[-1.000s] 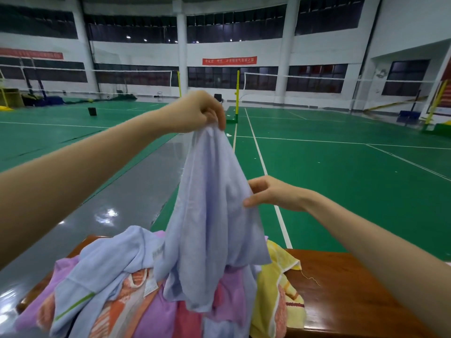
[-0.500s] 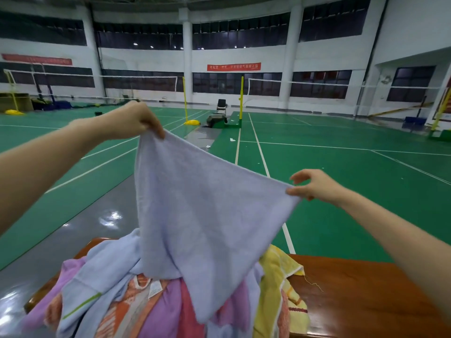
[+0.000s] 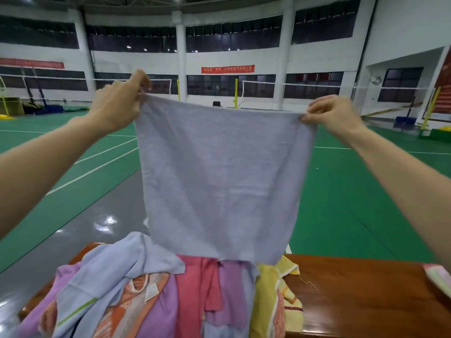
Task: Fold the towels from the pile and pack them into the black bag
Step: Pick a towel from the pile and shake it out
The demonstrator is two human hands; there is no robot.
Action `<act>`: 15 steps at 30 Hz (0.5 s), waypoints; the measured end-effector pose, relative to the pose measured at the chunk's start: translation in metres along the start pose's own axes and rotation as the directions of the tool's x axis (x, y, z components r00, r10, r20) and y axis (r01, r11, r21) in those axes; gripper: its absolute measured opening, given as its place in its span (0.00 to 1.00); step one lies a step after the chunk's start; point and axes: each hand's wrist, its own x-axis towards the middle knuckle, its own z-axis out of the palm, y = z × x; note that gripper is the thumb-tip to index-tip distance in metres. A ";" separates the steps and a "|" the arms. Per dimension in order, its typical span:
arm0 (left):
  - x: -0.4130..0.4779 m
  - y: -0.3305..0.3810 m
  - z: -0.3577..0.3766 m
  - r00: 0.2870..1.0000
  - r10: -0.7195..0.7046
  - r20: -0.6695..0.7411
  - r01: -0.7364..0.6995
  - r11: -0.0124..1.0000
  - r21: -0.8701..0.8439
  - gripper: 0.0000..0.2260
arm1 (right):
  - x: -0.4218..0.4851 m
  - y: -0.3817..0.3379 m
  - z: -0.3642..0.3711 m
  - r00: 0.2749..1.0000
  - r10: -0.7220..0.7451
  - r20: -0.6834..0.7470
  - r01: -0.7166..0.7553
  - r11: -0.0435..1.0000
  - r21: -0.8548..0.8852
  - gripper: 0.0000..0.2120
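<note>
A pale lilac towel [image 3: 219,176], bunched a second ago, now hangs flat over the pile [image 3: 151,296], its top corners pinched by the left hand [image 3: 119,103] and right hand [image 3: 329,113], ready for folding.

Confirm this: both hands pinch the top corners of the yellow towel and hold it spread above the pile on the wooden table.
Wrong colour. In the head view the left hand and right hand pinch the top corners of a pale lavender towel, spread above the pile on the wooden table.
</note>
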 end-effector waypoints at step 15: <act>-0.008 0.022 0.020 0.985 0.051 0.167 -0.067 0.994 0.091 0.15 | -0.019 0.039 0.006 0.959 0.158 0.235 -0.088 0.955 -0.283 0.08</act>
